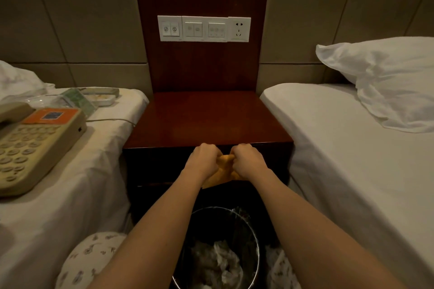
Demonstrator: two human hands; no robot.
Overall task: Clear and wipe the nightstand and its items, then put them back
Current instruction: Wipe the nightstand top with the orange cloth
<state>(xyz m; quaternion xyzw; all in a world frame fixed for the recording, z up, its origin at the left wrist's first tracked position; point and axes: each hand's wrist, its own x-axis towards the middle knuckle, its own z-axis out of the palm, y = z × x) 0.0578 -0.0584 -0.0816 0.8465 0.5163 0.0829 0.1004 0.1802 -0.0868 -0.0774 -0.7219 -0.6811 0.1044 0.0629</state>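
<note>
Right now the left hand (pixel 204 158) and the right hand (pixel 246 159) are both clenched, knuckles up and close together, each grasping one end of a bunched orange-yellow cloth (pixel 223 172) whose loose part hangs down between the wrists. They hold it just in front of the front edge of the dark red-brown wooden nightstand (pixel 206 119), above a round black wastebasket (pixel 257 257) with crumpled paper in it. This looks like twisting or gathering the cloth before wiping the top. To do it well, I would fold the cloth into a flat pad rather than a ball, start at the back against the wooden wall panel and draw overlapping strokes toward the front edge, so dust drops toward the wastebasket. The thin pale cord (pixel 112 120) running across the left white-sheeted bed (pixel 70 206) toward the nightstand could snag, so strokes near that side should be short. On that bed lie the beige push-button telephone (pixel 35 145) and a shallow grey tray (pixel 103 96), well apart from the hands; they seem to be awaiting their own wipe and return.
</note>
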